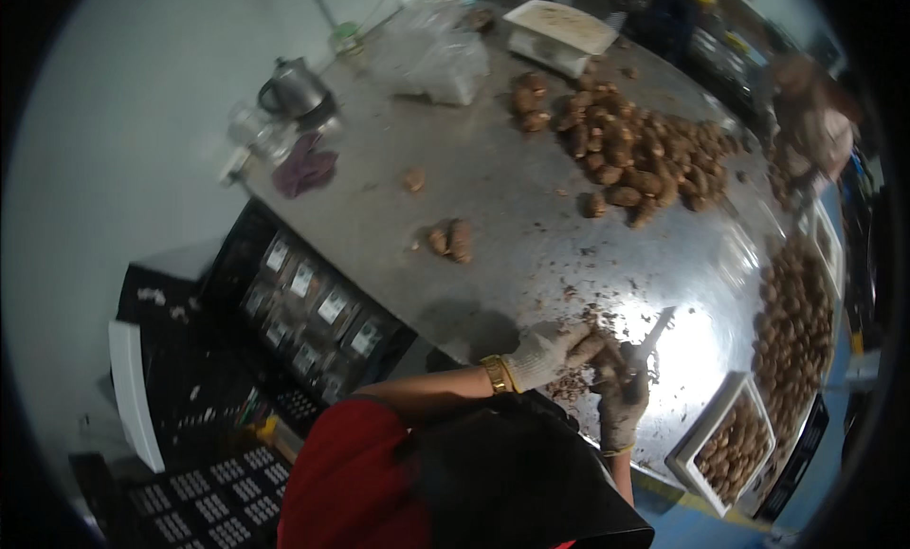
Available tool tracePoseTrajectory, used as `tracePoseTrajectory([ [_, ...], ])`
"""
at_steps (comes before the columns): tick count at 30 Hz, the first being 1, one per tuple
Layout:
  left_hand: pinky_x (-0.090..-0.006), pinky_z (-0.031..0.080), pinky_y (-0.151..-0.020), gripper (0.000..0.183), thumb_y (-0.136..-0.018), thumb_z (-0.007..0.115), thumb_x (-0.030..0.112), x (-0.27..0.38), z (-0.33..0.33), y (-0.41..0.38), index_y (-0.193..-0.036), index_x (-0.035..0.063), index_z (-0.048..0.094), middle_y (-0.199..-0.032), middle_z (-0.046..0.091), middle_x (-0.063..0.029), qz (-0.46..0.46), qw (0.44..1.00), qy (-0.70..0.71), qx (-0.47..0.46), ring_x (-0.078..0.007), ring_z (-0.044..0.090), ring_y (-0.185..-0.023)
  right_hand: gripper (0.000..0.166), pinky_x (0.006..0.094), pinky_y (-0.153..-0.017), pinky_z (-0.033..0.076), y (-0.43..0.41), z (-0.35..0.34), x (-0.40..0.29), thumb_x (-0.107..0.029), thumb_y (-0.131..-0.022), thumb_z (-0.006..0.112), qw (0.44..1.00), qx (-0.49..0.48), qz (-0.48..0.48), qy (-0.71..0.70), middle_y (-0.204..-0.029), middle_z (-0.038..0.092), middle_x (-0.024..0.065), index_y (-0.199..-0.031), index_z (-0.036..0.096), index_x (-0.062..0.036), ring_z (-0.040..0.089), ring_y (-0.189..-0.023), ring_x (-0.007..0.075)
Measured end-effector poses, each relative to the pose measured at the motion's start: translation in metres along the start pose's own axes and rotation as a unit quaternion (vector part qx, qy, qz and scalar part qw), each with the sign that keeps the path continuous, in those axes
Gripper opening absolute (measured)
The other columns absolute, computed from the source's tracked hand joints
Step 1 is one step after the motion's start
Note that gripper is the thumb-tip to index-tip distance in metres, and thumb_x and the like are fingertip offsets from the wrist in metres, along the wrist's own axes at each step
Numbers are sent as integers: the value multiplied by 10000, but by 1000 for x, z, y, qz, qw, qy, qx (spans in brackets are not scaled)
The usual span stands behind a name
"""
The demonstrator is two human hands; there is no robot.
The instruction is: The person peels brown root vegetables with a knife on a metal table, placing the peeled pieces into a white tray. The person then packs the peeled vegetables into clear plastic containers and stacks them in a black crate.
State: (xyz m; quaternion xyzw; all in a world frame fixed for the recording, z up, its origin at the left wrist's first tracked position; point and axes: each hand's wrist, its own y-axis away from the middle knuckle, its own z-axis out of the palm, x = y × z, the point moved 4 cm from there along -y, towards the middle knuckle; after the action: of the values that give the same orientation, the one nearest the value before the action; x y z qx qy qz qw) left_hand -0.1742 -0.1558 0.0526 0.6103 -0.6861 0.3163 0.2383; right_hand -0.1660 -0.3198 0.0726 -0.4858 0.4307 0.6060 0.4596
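My left hand (544,355), in a white knitted glove with a gold-coloured watch at the wrist, grips a brown tuber (587,350) that looks like taro. Close beside it, my gloved right hand (624,407) is closed around the dark handle of a knife (655,334). The blade points away from me over the metal table. Where the right fingers meet the tuber is blurred. Dark peel scraps (569,387) lie under and around both hands. Farther off on the tabletop rest a couple of tubers (458,240) and a smaller pale-brown piece (414,179).
A large heap of tubers (640,151) covers the far right of the steel table (384,243). At right are a white tray of small tubers (679,449) and another pile (793,321). A kettle (298,90), purple cloth (306,166) and black crate of labelled packs (234,264) stand left. Another person (810,129) is at right.
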Motion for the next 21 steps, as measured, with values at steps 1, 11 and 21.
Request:
tracePoseTrajectory([
  [1,-369,466,-551,362,-899,574,359,5,-10,0,-1093,55,544,-741,605,-141,-8,995,80,54,-276,594,-584,354,266,-686,517,-5,-3,3,-83,-908,605,994,-11,45,-96,-1188,588,159,-1230,491,10,610,-969,202],
  [11,-502,472,-705,671,-811,586,291,-8,0,25,-1334,-66,364,-1006,597,-186,71,961,-257,-70,-278,617,-784,306,221,-560,494,-18,-11,26,-34,-929,505,980,-115,161,-20,-959,655,114,-1227,504,37,630,-706,170],
  [21,-371,497,-552,266,-747,666,299,-11,0,-10,-804,39,664,-691,632,-127,83,910,88,-397,-232,605,-618,493,335,-702,534,-13,11,-56,-206,-799,681,811,-317,-138,471,-1035,638,148,-1233,518,-38,648,-855,257],
])
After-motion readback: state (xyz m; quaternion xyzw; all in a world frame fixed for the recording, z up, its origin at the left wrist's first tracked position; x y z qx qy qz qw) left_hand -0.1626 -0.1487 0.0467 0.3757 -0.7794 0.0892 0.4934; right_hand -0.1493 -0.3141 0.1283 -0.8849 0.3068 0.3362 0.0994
